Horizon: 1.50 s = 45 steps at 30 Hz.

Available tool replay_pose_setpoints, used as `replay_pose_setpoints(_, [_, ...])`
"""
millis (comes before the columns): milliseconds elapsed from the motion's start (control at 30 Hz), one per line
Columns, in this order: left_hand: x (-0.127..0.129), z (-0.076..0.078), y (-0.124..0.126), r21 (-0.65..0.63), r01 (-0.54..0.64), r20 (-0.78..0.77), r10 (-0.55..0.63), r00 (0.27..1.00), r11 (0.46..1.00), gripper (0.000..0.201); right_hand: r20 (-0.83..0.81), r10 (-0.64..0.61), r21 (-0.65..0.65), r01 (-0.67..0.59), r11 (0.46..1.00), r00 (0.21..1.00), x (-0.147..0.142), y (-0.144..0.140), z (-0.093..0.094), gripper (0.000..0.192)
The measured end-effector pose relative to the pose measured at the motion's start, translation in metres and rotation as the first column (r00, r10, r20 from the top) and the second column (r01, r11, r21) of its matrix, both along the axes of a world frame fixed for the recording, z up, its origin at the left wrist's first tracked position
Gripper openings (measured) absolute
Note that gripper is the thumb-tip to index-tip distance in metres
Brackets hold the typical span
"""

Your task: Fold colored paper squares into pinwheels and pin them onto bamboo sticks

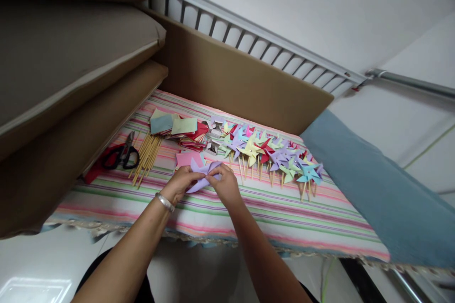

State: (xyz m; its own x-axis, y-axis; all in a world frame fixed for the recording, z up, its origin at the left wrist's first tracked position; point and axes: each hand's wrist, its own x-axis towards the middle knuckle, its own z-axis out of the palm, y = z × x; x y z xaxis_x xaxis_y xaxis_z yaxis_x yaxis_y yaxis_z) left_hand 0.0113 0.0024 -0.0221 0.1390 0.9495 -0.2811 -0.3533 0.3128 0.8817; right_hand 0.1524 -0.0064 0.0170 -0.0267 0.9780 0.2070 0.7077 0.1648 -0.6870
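Between my two hands is a purple paper pinwheel (198, 184), its blades folded toward the middle. My left hand (182, 181), with a silver bracelet at the wrist, pinches it from the left. From the right, my right hand (224, 184) pinches it near the centre. Whether a pin is in my fingers cannot be made out. Just behind the hands lie pink paper squares (190, 158). Finished pinwheels (270, 154) on wooden sticks lie in a colourful heap to the right.
Stacked coloured paper squares (184, 126) and small open boxes (214, 135) sit further back. Wooden sticks (147, 154) and black-handled scissors (124, 152) lie left on the striped cloth (284, 218). Large brown cushions (81, 99) rise at the left; a brown board (241, 73) stands behind.
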Motion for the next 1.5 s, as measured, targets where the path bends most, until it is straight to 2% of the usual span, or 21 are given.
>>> replay_pose_setpoints(133, [-0.003,-0.001,0.002,0.032,0.048,-0.064,-0.046,0.997,0.998,0.019,-0.051,-0.088,0.035,0.090,0.995,0.995,0.011,-0.003,0.007,0.043])
replay_pose_setpoints(200, [-0.003,-0.002,0.002,0.045,0.084,-0.100,-0.080,0.992,0.995,0.018,-0.070,-0.055,0.041,0.058,0.997,0.996,0.017,-0.004,0.012,0.057])
replay_pose_setpoints(267, [-0.001,-0.002,0.001,0.055,0.135,-0.138,-0.127,0.982,0.989,0.016,-0.057,0.040,-0.014,-0.041,0.999,0.998,0.021,-0.005,0.017,0.064])
replay_pose_setpoints(400, [0.006,-0.002,-0.004,0.080,0.248,-0.190,-0.230,0.955,0.965,0.009,0.001,0.227,-0.211,-0.222,0.952,0.974,0.023,-0.004,0.021,0.069])
replay_pose_setpoints(500, [0.010,-0.002,-0.007,0.098,0.306,-0.202,-0.282,0.938,0.947,0.005,0.025,0.315,-0.237,-0.300,0.924,0.949,0.022,-0.004,0.018,0.069])
replay_pose_setpoints(667, [0.009,-0.004,-0.007,0.118,0.346,-0.225,-0.314,0.922,0.931,0.006,0.061,0.325,-0.238,-0.302,0.923,0.944,0.023,-0.002,0.013,0.066])
replay_pose_setpoints(833, [0.009,-0.005,-0.007,0.132,0.357,-0.258,-0.316,0.913,0.925,0.004,0.005,0.337,-0.282,-0.322,0.904,0.942,0.024,-0.001,0.007,0.067])
replay_pose_setpoints(967, [0.009,-0.004,-0.006,0.158,0.341,-0.269,-0.292,0.918,0.927,0.007,-0.128,0.277,-0.328,-0.304,0.894,0.952,0.026,0.001,0.003,0.068])
replay_pose_setpoints(1067, [0.008,-0.002,-0.003,0.188,0.285,-0.238,-0.238,0.942,0.940,0.020,-0.256,0.155,-0.375,-0.246,0.894,0.954,0.030,0.002,0.003,0.068])
replay_pose_setpoints(1167, [0.007,0.002,-0.001,0.191,0.149,-0.122,-0.127,0.984,0.970,0.040,-0.398,-0.011,-0.409,-0.166,0.897,0.917,0.035,0.004,0.005,0.070])
replay_pose_setpoints(1233, [0.007,0.006,-0.003,0.141,0.087,-0.003,-0.088,0.996,0.986,0.047,-0.488,-0.092,-0.405,-0.132,0.905,0.868,0.036,0.005,0.006,0.071])
replay_pose_setpoints(1333, [0.010,0.012,-0.008,0.074,0.120,0.149,-0.130,0.980,0.990,0.037,-0.591,-0.152,-0.387,-0.112,0.915,0.792,0.034,0.005,0.008,0.074])
replay_pose_setpoints(1433, [0.017,0.014,-0.012,0.046,0.154,0.211,-0.160,0.964,0.987,0.025,-0.635,-0.194,-0.388,-0.091,0.917,0.748,0.028,0.005,0.010,0.075])
replay_pose_setpoints(1500, [0.021,0.013,-0.014,0.019,0.134,0.242,-0.135,0.961,0.991,0.024,-0.648,-0.206,-0.390,-0.086,0.917,0.733,0.024,0.004,0.013,0.074])
